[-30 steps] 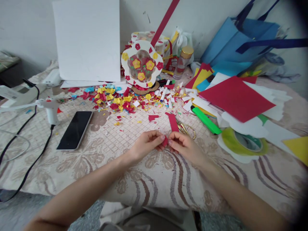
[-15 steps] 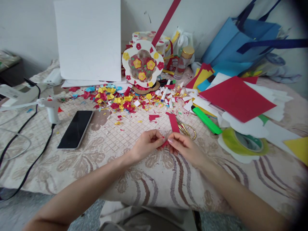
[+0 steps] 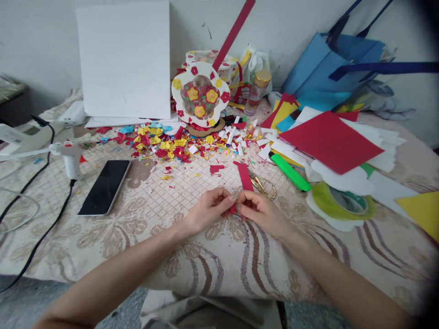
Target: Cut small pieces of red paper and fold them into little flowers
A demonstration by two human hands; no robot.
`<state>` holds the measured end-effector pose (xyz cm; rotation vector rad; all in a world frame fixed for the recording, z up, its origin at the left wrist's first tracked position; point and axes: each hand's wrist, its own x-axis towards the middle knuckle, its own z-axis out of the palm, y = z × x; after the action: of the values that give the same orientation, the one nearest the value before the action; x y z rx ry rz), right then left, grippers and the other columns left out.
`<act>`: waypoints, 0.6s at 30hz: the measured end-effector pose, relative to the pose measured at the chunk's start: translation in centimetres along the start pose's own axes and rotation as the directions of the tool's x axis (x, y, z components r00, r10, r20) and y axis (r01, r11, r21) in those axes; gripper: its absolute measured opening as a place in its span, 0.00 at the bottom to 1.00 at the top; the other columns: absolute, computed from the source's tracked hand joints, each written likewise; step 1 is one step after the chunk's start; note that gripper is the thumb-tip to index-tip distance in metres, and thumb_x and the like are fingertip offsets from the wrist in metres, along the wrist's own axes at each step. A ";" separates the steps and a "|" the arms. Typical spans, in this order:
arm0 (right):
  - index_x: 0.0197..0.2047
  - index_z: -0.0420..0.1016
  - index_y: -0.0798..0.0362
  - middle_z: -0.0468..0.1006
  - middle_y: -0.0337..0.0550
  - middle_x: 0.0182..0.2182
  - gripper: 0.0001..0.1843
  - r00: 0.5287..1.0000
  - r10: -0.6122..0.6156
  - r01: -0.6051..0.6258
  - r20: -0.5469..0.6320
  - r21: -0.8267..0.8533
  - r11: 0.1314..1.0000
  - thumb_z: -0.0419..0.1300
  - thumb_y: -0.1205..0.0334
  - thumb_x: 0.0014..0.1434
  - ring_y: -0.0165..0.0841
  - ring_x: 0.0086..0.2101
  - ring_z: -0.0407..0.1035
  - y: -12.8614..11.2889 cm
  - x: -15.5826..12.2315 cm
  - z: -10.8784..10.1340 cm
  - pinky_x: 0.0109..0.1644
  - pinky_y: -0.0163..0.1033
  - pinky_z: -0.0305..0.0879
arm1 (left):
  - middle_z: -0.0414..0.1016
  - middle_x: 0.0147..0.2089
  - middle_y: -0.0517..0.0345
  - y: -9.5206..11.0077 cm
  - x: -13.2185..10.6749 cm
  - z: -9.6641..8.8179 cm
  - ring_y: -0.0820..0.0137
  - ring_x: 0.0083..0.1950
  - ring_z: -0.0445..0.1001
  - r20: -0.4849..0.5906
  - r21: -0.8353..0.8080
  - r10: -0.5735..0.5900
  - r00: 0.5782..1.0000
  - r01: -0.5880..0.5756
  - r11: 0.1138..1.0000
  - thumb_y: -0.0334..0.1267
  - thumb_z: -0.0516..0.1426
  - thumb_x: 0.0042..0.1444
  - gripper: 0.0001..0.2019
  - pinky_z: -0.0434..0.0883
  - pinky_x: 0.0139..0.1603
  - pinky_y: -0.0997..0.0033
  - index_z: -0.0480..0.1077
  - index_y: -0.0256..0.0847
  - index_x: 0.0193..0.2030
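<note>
Between my two hands is a small piece of red paper (image 3: 232, 209), mostly covered by the fingers. My left hand (image 3: 210, 209) pinches it between thumb and fingertips. From the other side my right hand (image 3: 261, 211) has its fingers closed on the same piece. Just beyond the right hand a red paper strip (image 3: 244, 175) lies on the cloth. Gold-handled scissors (image 3: 264, 186) rest beside the strip, their blades partly hidden under it. A few red scraps (image 3: 216, 169) lie farther back.
Colourful paper scraps (image 3: 164, 145) spread before a flower-decorated paper piece (image 3: 200, 95). At left are a phone (image 3: 104, 187) and a white glue gun (image 3: 71, 160) with its cord. At right are a green cutter (image 3: 290, 172), a tape roll (image 3: 339, 201), red paper (image 3: 332, 141) and a blue bag (image 3: 332, 64).
The view has shifted slightly. My right fingers have curled in more around the red paper, and the piece has turned a little between the fingertips.
</note>
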<state>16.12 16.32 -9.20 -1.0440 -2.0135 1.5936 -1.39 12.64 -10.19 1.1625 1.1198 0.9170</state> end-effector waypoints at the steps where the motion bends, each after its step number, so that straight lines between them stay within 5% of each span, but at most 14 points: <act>1: 0.30 0.64 0.53 0.65 0.34 0.22 0.09 1.000 -0.017 0.017 -0.003 -0.026 1.000 0.54 0.59 0.59 0.27 0.24 0.62 -0.1 0.0 -0.2 0.26 0.33 0.58 | 0.69 0.26 0.60 -0.1 0.0 0.0 0.76 0.27 0.68 0.008 -0.006 0.004 1.000 -0.004 1.000 0.47 0.57 0.53 0.14 0.67 0.29 0.75 0.66 0.35 0.31; 5: 0.32 0.66 0.52 0.68 0.37 0.24 0.10 0.987 -0.096 0.050 -0.129 -0.319 0.947 0.53 0.56 0.61 0.28 0.24 0.62 0.1 0.3 -2.5 0.28 0.34 0.58 | 0.73 0.27 0.57 -0.3 0.3 -0.1 0.75 0.26 0.71 0.035 -0.081 -0.053 0.998 0.056 0.995 0.50 0.60 0.50 0.17 0.69 0.30 0.74 0.64 0.36 0.30; 8: 0.30 0.64 0.52 0.71 0.39 0.27 0.09 0.928 -0.143 -0.104 -0.345 -0.607 0.788 0.59 0.57 0.55 0.31 0.27 0.64 1.3 0.8 -5.0 0.32 0.36 0.58 | 0.75 0.28 0.55 -0.3 0.4 -0.1 0.73 0.26 0.73 0.033 -0.149 -0.103 0.994 0.107 0.983 0.51 0.59 0.49 0.18 0.70 0.29 0.73 0.61 0.37 0.31; 12: 0.30 0.64 0.51 0.71 0.41 0.27 0.09 0.931 -0.150 -0.164 -0.333 -0.748 0.643 0.60 0.57 0.53 0.35 0.29 0.66 2.9 1.2 -6.4 0.31 0.37 0.58 | 0.75 0.26 0.57 -0.5 0.5 -0.1 0.75 0.24 0.73 0.030 -0.194 -0.116 0.993 0.120 0.974 0.50 0.61 0.48 0.18 0.69 0.27 0.75 0.62 0.37 0.31; 18: 0.34 0.67 0.54 0.74 0.49 0.31 0.06 0.913 -0.163 -0.274 -0.375 -0.856 0.438 0.54 0.60 0.58 0.39 0.31 0.69 2.3 1.0 -5.5 0.29 0.38 0.56 | 0.76 0.29 0.56 -0.7 0.7 -0.4 0.76 0.27 0.74 0.048 -0.265 -0.127 0.991 0.135 0.955 0.47 0.64 0.45 0.18 0.69 0.30 0.76 0.64 0.36 0.33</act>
<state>20.00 20.94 -9.92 -1.6190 -2.4948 0.0501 -1.67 13.24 -11.04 0.8676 1.0008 0.9126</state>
